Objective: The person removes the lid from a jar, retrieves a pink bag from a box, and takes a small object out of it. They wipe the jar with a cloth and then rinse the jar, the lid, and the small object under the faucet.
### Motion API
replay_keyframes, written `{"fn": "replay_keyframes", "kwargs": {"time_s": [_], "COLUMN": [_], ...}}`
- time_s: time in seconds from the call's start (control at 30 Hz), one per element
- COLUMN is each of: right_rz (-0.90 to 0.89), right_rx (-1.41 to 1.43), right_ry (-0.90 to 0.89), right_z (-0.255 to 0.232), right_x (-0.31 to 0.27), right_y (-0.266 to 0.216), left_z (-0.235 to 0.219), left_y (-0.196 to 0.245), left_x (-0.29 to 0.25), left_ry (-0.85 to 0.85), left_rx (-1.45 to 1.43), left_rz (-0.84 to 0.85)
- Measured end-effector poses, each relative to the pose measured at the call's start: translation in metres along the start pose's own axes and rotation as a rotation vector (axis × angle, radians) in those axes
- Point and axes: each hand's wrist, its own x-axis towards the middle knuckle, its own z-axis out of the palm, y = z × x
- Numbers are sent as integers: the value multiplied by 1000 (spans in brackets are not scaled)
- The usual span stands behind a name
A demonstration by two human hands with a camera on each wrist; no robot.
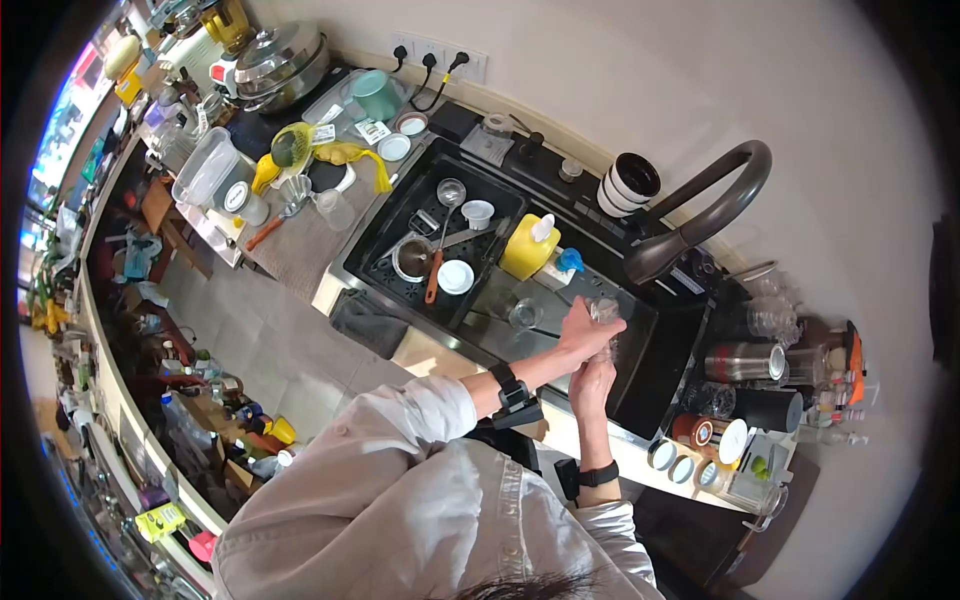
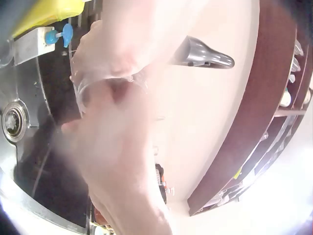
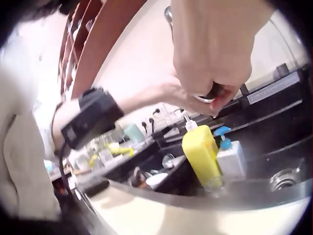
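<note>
Over the sink [image 1: 625, 400], both hands hold a clear, see-through container [image 1: 604, 311], its ends partly covered by fingers. My left hand [image 1: 580, 335] grips it around the far part, thumb and fingers wrapped across it. Just nearer the body, my right hand [image 1: 592, 384] holds the lower part. In the left wrist view, a clear edge of the container [image 2: 82, 92] shows between the two overlapping hands. A shiny round rim appears under the fingers in the right wrist view. Another clear glass [image 1: 524, 314] sits in the sink, left of the hands.
A dark faucet [image 1: 700, 215] arches above the sink. A yellow pump bottle [image 1: 527, 250] and a white bottle with a blue pump [image 3: 231, 159] stand left of the hands. A black drying tray [image 1: 385, 245] holds a ladle and cups. Jars and a steel tumbler [image 1: 745, 362] crowd the right counter.
</note>
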Motion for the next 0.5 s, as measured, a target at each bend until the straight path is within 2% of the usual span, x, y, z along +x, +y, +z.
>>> {"fn": "replay_keyframes", "kwargs": {"time_s": [0.1, 0.13, 0.2, 0.23, 0.27, 0.37, 0.4, 0.5], "right_rz": [644, 714, 912, 1003, 967, 922, 954, 903], "right_rx": [553, 933, 1348, 1554, 1664, 1804, 1655, 1284], "right_ry": [-266, -136, 76, 188, 164, 243, 197, 154], "right_z": [-17, -6, -9, -11, -11, -18, -22, -16], "right_x": [8, 2, 2, 6, 3, 7, 10, -3], "right_y": [-17, -7, -16, -20, -17, -33, -37, -19], "left_z": [-3, -7, -14, -14, -16, -19, -21, -31], "left_y": [1, 3, 6, 0, -13, -22, -22, -11], "left_x": [3, 5, 6, 11, 14, 9, 8, 14], "left_ry": [-27, -126, -323, -389, -454, -613, -661, -731], "left_rx": [-56, -150, -342, -427, -507, -708, -765, -579], "left_rz": [-58, -146, -323, -335, -357, -377, -379, -426]}}
